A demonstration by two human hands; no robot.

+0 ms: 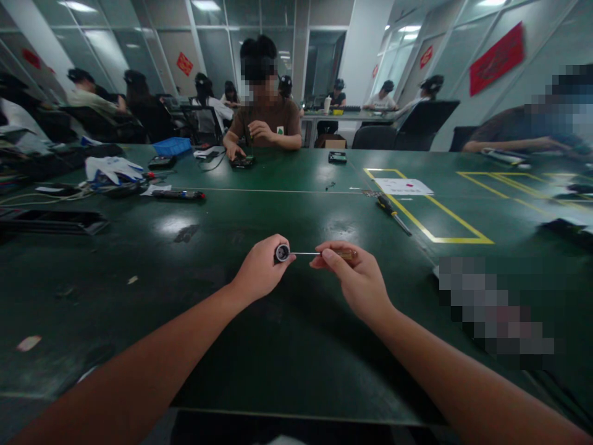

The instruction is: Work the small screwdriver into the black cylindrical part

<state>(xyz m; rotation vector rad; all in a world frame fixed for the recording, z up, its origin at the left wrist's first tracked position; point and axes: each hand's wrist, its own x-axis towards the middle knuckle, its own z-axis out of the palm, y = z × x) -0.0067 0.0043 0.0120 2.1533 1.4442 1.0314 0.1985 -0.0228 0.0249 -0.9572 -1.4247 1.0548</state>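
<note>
My left hand [264,267] is closed around a small dark cylindrical part [281,253] with a silvery ring, its round open end facing me. In my right hand [359,278] is a screwdriver [345,254] with a brownish, see-through handle, gripped between thumb and fingers. Its thin metal shaft points left and reaches the side of the cylindrical part. Whether the tip sits in a screw there is too small to tell. Both hands are above the green table [278,364].
Beyond my right hand lie another screwdriver [393,213], black and yellow, and a paper sheet [404,186]. A blurred-out object [491,309] is at right. Gloves [113,171], a blue bin [172,146] and a black tray [53,221] are at left. A person [266,117] works opposite.
</note>
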